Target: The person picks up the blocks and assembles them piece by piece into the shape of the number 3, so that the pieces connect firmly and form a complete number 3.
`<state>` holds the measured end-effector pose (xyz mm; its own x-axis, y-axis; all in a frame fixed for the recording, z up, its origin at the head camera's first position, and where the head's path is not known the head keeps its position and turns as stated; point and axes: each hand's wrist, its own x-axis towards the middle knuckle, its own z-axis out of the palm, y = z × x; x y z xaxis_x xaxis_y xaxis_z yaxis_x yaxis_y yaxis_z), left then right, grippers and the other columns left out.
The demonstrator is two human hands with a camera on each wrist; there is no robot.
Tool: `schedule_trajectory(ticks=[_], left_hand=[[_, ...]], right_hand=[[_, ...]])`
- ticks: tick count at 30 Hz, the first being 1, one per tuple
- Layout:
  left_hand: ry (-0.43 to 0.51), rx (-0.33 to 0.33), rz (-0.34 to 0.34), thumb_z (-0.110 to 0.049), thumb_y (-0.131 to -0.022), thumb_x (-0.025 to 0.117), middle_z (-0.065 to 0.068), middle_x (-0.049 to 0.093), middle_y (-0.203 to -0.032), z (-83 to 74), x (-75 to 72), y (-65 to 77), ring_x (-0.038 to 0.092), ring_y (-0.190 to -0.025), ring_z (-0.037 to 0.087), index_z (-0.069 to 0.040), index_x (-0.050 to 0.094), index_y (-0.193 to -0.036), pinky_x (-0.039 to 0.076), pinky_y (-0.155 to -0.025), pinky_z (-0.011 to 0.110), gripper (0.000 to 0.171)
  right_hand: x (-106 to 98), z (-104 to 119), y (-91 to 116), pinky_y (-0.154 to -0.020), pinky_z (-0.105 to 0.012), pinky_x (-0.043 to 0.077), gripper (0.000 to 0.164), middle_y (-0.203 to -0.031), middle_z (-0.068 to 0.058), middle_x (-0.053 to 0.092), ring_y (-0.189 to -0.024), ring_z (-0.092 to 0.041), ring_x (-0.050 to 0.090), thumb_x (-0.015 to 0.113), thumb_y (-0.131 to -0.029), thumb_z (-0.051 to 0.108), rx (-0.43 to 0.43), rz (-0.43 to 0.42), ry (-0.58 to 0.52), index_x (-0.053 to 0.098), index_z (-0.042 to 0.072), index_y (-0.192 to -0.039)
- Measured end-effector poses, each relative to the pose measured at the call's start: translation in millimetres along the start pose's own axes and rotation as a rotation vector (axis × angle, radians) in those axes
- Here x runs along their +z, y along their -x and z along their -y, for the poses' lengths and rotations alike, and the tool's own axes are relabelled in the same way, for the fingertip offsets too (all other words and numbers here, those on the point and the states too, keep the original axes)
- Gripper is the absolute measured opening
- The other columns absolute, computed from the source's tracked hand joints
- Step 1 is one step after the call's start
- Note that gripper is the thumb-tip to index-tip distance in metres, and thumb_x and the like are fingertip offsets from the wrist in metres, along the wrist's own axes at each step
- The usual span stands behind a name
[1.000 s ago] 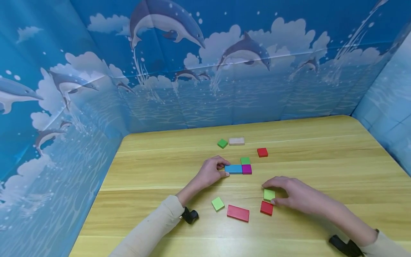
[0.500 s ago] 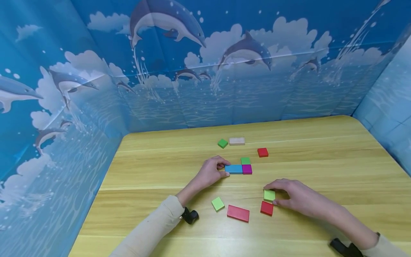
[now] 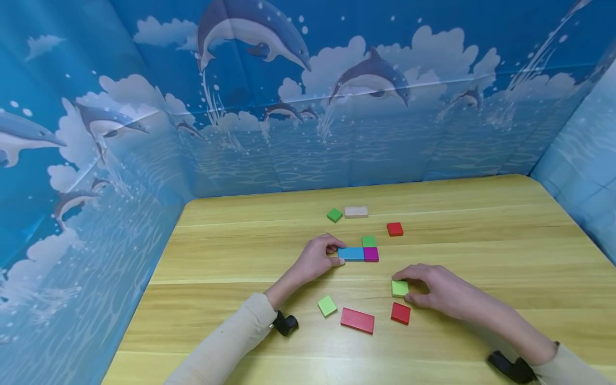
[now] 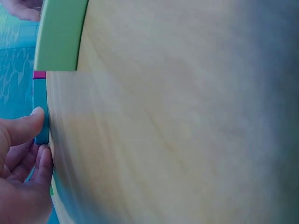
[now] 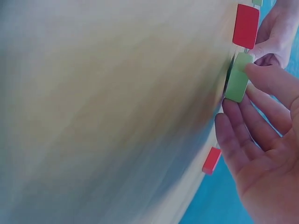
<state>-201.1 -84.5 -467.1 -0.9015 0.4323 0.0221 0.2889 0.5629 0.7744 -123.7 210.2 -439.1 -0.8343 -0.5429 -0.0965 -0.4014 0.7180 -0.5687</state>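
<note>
Well inside the counter's (image 3: 491,235) visible edges, the left hand (image 3: 316,258) pinches a blue block (image 3: 352,254). The right hand (image 3: 437,289) pinches a lime block (image 3: 399,289).

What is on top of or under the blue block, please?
Nothing rests on the visible top of the blue block. The left hand pinches its left end, partly covering the sides there. Its underside cannot be seen.

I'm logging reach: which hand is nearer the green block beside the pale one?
Left: the left hand is in front of the green block; the right hand farther off, to the right.
</note>
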Motion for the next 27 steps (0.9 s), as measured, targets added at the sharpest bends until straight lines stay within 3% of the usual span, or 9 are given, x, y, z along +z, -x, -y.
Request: schedule_trajectory(ticks=[27], left_hand=[[-0.011,0.004,-0.008,-0.009,-0.085,0.078,-0.003,0.064,-0.105,1.6,1.5,-0.2,0.057,-0.092,0.009,-0.007,0.073,-0.111,0.049,-0.082,0.02,0.027]], right_hand=[[11,15,-41,-0.093,-0.048,0.049,0.038,-0.121,-0.002,0.065,-0.114,-0.027,0.058,0.076,-0.087,0.017,-0.043,-0.015,-0.004,0.067,0.012,-0.124]])
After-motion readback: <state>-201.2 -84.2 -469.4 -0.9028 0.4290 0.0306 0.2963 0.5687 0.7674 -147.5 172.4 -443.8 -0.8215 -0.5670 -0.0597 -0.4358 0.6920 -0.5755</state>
